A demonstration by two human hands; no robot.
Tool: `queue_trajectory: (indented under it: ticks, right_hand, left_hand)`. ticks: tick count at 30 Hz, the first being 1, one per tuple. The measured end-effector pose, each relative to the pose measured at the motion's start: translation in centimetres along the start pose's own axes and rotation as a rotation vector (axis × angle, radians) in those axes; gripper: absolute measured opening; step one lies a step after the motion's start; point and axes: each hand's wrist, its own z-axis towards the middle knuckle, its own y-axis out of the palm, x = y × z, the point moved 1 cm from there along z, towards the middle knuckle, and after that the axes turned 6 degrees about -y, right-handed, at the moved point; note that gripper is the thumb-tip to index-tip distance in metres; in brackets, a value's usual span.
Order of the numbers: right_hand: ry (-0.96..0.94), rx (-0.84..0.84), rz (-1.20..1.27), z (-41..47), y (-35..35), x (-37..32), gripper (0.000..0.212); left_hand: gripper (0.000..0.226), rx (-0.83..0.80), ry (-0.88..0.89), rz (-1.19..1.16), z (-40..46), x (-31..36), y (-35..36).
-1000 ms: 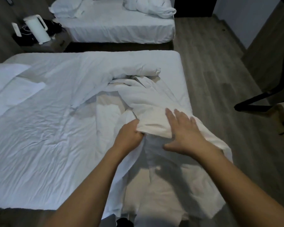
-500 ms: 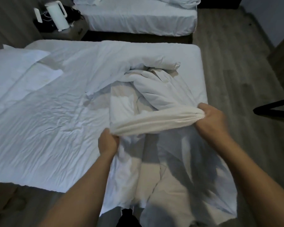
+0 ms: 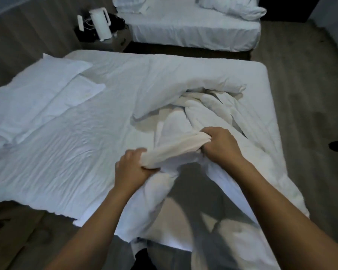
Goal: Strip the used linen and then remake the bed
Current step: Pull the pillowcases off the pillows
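A white duvet lies bunched on the right half of the near bed, its near part hanging over the bed's edge toward me. My left hand grips one end of a gathered roll of the duvet's cover. My right hand grips the other end, a little farther and to the right. The roll is stretched between both hands above the mattress. Two flat white pillows lie at the bed's left end on a wrinkled white sheet.
A second bed with a heaped duvet stands beyond. Between the beds a nightstand carries a white kettle and dark cables. Wooden floor runs along the right side and at the lower left. A dark object pokes in at the right edge.
My right hand went from resting flat on the fabric to gripping it. Both hands have gathered the cover into a roll and now hold it closer together, with the view shifted back.
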Motion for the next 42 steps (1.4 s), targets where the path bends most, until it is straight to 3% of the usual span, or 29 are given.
queue_trajectory:
  ticks: [2, 4, 6, 8, 11, 13, 15, 16, 18, 20, 24, 27, 31, 33, 35, 38, 42]
  right_hand:
    - [0.063, 0.092, 0.077, -0.4, 1.0, -1.7, 0.024]
    - [0.148, 0.170, 0.105, -0.7, 2.3, -3.1, 0.022]
    - [0.187, 0.135, 0.042, -0.8, 3.5, -4.3, 0.016]
    - [0.216, -0.056, -0.093, -0.8, 4.3, -5.4, 0.016]
    - [0.148, -0.307, -0.163, -0.3, 7.2, -9.1, 0.070]
    - [-0.038, -0.328, -0.155, 0.6, 10.7, -13.7, 0.110]
    - [-0.155, -0.332, -0.101, 1.4, 15.4, -17.9, 0.123]
    - [-0.142, -0.309, -0.060, 1.8, 17.4, -19.6, 0.113]
    - [-0.027, -0.236, -0.029, 2.9, 20.1, -21.2, 0.069]
    - [0.045, -0.202, -0.022, 3.0, 21.5, -21.3, 0.037]
    - [0.080, -0.183, -0.056, 2.2, 23.9, -22.2, 0.020]
    - [0.140, -0.195, -0.117, 2.9, 26.9, -24.5, 0.021]
    - [0.234, -0.101, -0.141, 4.2, 29.4, -27.2, 0.016]
    - [0.265, -0.105, -0.163, 4.9, 30.4, -28.2, 0.012]
    - [0.311, -0.107, -0.146, 5.4, 31.2, -28.6, 0.010]
    - [0.355, -0.101, -0.094, 7.0, 33.2, -29.0, 0.021]
    - [0.372, -0.171, -0.107, 9.8, 36.7, -32.6, 0.023]
  left_hand:
    - [0.039, -0.416, -0.137, -0.005, 1.0, -6.1, 3.6]
    - [0.025, -0.576, -0.267, -0.273, 2.3, -10.4, 4.4]
    - [0.029, -0.408, -0.248, -0.378, 5.1, -13.0, 1.8]
    - [0.038, -0.121, -0.220, -0.468, 9.0, -13.4, -4.1]
    - [0.027, 0.237, 0.013, -0.446, 12.6, -12.1, -16.2]
    - [0.006, 0.353, 0.240, -0.256, 11.3, -11.3, -21.8]
    - [0.007, 0.397, 0.412, -0.135, 8.4, -10.8, -24.1]
    - [0.009, 0.394, 0.472, -0.087, 7.2, -11.1, -24.0]
    - [0.016, 0.325, 0.509, -0.010, 6.1, -13.7, -22.6]
    - [0.028, 0.161, 0.377, 0.072, 6.6, -18.4, -20.4]
    - [0.054, -0.395, 0.143, 0.233, 8.6, -28.2, -14.4]
    - [0.059, -0.517, 0.101, 0.235, 9.6, -32.6, -10.2]
    - [0.105, -0.712, -0.027, -0.085, 10.6, -36.3, -6.8]
    - [0.093, -0.749, -0.094, -0.197, 11.7, -37.3, -6.4]
    - [0.068, -0.751, -0.089, -0.241, 13.4, -38.1, -6.1]
    - [0.034, -0.609, -0.014, -0.187, 17.1, -39.8, -7.1]
    - [0.029, -0.390, 0.084, -0.057, 25.4, -43.7, -12.8]
